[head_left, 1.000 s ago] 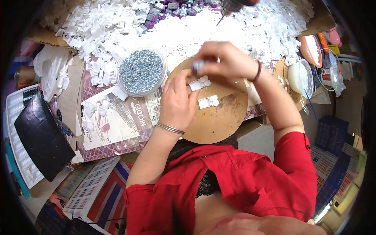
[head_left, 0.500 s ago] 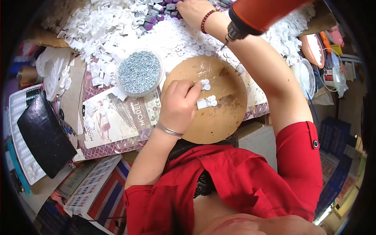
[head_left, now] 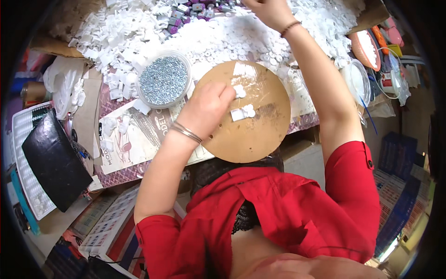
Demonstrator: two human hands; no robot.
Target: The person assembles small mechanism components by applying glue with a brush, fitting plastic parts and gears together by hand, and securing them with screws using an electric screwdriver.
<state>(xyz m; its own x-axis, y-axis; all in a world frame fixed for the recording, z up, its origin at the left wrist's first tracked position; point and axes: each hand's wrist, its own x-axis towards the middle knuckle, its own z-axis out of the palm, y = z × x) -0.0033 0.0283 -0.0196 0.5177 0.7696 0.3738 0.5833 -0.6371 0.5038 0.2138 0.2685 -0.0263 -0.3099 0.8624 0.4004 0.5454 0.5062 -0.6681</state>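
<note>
My left hand (head_left: 210, 106) is closed over the left side of a round tan board (head_left: 260, 135). Thumb and fingers pinch a small white plastic part (head_left: 239, 91) with round pieces on it. Just below it on the board lies a similar white plastic assembly (head_left: 243, 112), with a flat rectangular end and round pieces. My right hand (head_left: 272, 14) is raised at the top edge, beyond the board and over the far side of the white heap. Its fingers are partly cut off by the picture's edge, so their grip is hidden.
Left of the board stands a clear tub of small silvery screws (head_left: 165, 81). Behind lie heaps of white plastic pieces (head_left: 116, 35), small white discs (head_left: 223, 42) and grey-and-purple blocks (head_left: 175, 22). An orange basket (head_left: 367, 49) is at right, a white tray (head_left: 28, 153) at left.
My right hand has moved right and up, away from the grey-and-purple blocks. The orange power screwdriver seen over the right arm is out of view. My left hand keeps its pinch.
</note>
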